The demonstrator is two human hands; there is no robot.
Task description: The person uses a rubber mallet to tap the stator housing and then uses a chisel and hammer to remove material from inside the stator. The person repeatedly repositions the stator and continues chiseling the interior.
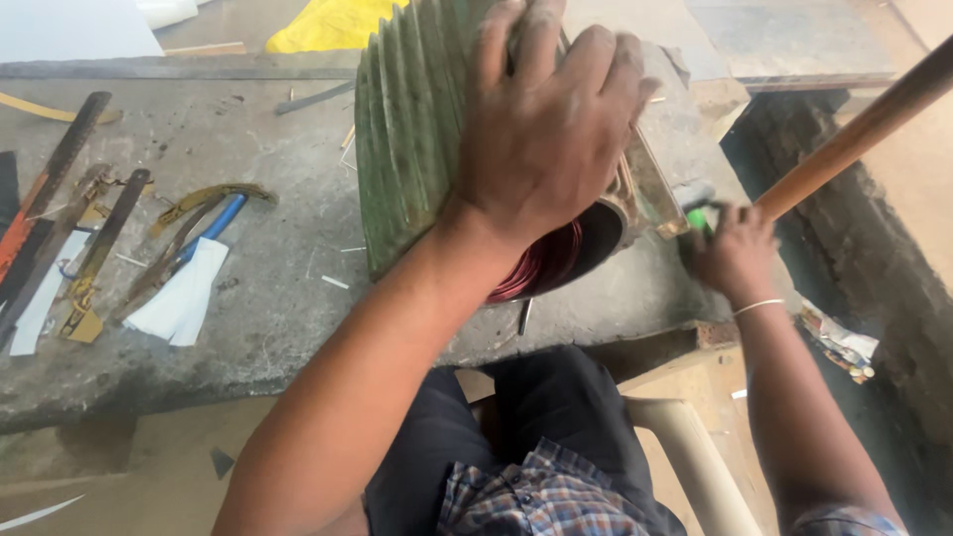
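While the green ribbed motor housing (pixel 412 129) lies on its side near the front edge of the grey stone workbench (pixel 268 308), your left hand (pixel 546 129) rests flat over its upper end, fingers spread and pressed against the casing, gripping nothing else. The open mouth of the housing faces you, and reddish copper windings (pixel 541 268) show inside the bore just below your wrist. Your right hand (pixel 735 253) sits just beside the housing on its right, closed around a small tool with a bright green part (pixel 703 218); what kind of tool it is cannot be told. A long brown wooden handle (pixel 864 129) runs from that hand up toward the top right corner; whether your fingers also hold it cannot be told. A thin band (pixel 759 306) circles your right wrist.

Well apart on the left of the bench lie several flat metal files and strips (pixel 69 199), a pair of pliers with a blue grip (pixel 204 233) and pieces of white paper (pixel 184 293). A yellow sheet (pixel 328 25) lies behind the housing. Below the bench edge, your dark trousers and checked shirt (pixel 536 496) show beside a pale plastic chair arm (pixel 700 467).
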